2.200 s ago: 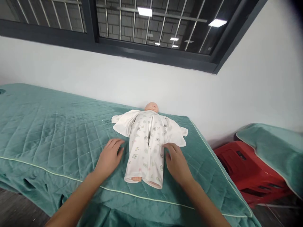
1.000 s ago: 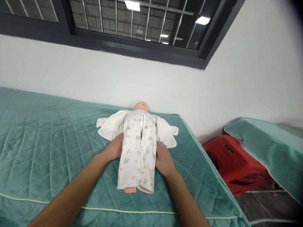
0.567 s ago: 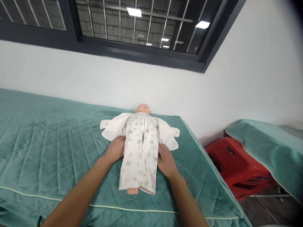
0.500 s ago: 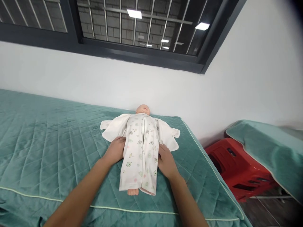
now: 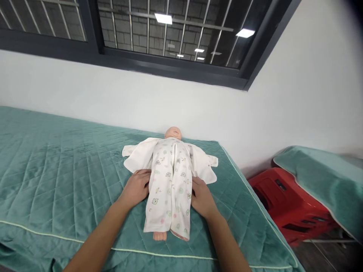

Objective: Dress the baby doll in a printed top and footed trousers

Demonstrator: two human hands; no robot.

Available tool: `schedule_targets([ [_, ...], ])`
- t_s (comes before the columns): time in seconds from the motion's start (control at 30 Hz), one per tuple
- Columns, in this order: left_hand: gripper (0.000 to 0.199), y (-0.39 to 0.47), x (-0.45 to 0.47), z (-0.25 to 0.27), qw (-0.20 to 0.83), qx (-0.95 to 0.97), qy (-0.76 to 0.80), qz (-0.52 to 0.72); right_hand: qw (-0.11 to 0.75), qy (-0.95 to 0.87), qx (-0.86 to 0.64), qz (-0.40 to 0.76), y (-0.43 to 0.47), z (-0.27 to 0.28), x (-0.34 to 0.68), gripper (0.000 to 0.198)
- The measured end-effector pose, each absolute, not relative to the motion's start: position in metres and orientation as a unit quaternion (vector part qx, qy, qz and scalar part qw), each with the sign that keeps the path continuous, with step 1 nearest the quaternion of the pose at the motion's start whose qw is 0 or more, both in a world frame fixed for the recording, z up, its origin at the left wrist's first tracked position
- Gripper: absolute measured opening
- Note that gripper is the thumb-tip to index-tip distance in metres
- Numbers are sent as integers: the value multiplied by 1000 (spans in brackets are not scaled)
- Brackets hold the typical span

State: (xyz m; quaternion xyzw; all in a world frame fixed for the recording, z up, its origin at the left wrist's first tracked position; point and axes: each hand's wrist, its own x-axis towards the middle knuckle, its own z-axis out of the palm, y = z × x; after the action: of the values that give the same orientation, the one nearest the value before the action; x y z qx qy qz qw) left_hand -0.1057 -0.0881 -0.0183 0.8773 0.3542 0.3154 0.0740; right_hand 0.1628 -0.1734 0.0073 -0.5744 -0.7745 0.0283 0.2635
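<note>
A baby doll [image 5: 173, 133] lies on its back on the green quilted cover, its head toward the wall. White baby trousers [image 5: 170, 189] printed with small animals stretch from under its chin down to its ankles. Bare toes [image 5: 160, 236] poke out of one leg. Beneath them a white baby top [image 5: 202, 160] spreads out to both sides. At the trousers' left edge my left hand [image 5: 137, 188] is closed, fingers curled against the cloth. My right hand [image 5: 202, 196] is closed on the opposite edge. Fingertips of both hands are partly hidden by the fabric.
The green quilted bed [image 5: 70, 177] reaches the white wall [image 5: 136, 102], under a dark-framed barred window [image 5: 176, 71]. To the right of the bed edge stand a red plastic stool [image 5: 289, 200] and another green cover [image 5: 320, 177] draped above it.
The view has shifted slightly, so everything sits a little lower and to the right. Both hands stay at the sides of the trousers, and the doll lies as before.
</note>
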Motion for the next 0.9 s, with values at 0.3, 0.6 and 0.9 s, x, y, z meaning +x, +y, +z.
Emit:
schedule_targets([
  [0.3,29,-78,-112,-27,95,837,396,366,283,-760,-580,71,-193,9,161,24],
  [0.6,22,-67,-105,-26,53,745,539,390,308,-567,-764,22,-147,11,236,31],
  [0.9,20,-67,-102,-25,73,717,588,367,196,-499,-839,97,-113,25,266,32],
])
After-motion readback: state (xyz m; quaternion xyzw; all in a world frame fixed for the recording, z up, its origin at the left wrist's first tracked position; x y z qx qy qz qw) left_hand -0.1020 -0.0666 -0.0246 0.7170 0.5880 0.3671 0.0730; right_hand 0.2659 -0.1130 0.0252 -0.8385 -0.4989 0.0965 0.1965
